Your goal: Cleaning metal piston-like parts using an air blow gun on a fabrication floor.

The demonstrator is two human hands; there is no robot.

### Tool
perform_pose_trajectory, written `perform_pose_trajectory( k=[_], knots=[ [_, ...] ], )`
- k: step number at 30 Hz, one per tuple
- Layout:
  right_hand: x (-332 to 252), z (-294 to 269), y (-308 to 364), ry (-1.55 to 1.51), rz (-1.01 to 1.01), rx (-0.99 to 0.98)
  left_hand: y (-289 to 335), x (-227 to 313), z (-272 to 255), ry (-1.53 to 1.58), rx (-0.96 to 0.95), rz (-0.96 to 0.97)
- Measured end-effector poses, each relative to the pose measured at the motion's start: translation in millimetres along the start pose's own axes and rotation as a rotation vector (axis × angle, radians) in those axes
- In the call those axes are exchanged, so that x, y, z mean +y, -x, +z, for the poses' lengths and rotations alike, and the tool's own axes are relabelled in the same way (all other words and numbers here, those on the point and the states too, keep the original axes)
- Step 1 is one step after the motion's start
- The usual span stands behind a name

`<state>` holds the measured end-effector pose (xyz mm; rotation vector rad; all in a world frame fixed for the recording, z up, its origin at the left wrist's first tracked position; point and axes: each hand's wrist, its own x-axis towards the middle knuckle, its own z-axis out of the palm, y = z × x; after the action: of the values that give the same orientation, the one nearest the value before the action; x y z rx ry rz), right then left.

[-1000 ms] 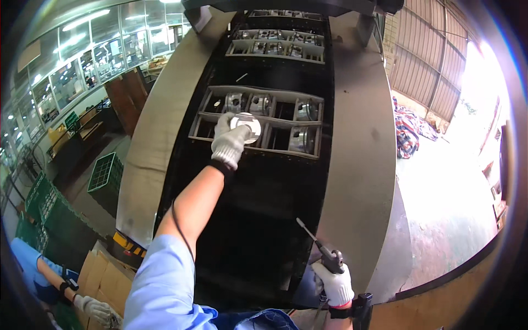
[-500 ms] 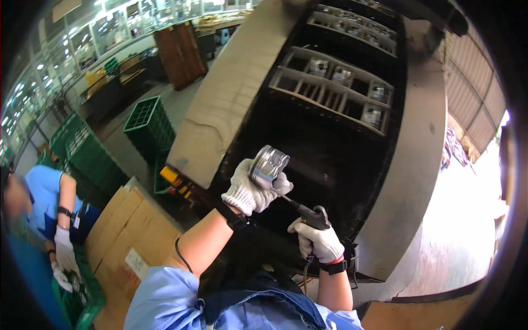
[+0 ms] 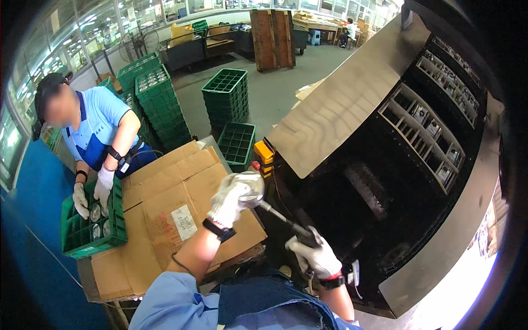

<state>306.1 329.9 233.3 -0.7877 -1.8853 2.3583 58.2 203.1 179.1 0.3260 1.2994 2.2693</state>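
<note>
A shiny metal piston (image 3: 253,186) is gripped in my gloved left hand (image 3: 224,204), over the right edge of a cardboard-covered table (image 3: 154,217). My right hand (image 3: 320,257), also in a white knit glove, is wrapped round the handle of an air blow gun (image 3: 311,237). The gun's thin metal nozzle (image 3: 273,210) runs up and left, with its tip close to the piston. Part of the piston is hidden by my left fingers.
To my right runs a dark conveyor with metal racks (image 3: 426,135) holding several pistons. A co-worker (image 3: 104,124) at left has gloved hands in a green divided crate (image 3: 94,234). Green crates (image 3: 224,96) are stacked behind. Yellow blocks (image 3: 264,154) sit at the conveyor's corner.
My view has turned left, bringing the cardboard and co-worker further in. The piston in my left hand has moved from over the conveyor to beside the cardboard. Both hands keep their hold.
</note>
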Motion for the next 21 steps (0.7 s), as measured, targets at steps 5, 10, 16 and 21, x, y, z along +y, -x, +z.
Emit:
perform_pose_trajectory(
  k=[5,10,16,21],
  knots=[
    [27.0,18.5,-18.3,0.115,0.050,-0.321,2.9,21.4,-96.0,-0.077,0.135,0.170],
    [4.9,0.2,0.5,0.245,0.003,0.108,8.5,25.6,-220.9,-0.772,0.397,0.109],
    [-27.4,-91.2,99.3,-0.144,-0.173,0.917,5.3,68.2,-170.6,-2.001,0.651,0.001],
    [-13.9,-153.5,180.7,-0.093,-0.340,1.390,-29.6,43.9,43.3,-1.258,-0.080,0.667]
  ],
)
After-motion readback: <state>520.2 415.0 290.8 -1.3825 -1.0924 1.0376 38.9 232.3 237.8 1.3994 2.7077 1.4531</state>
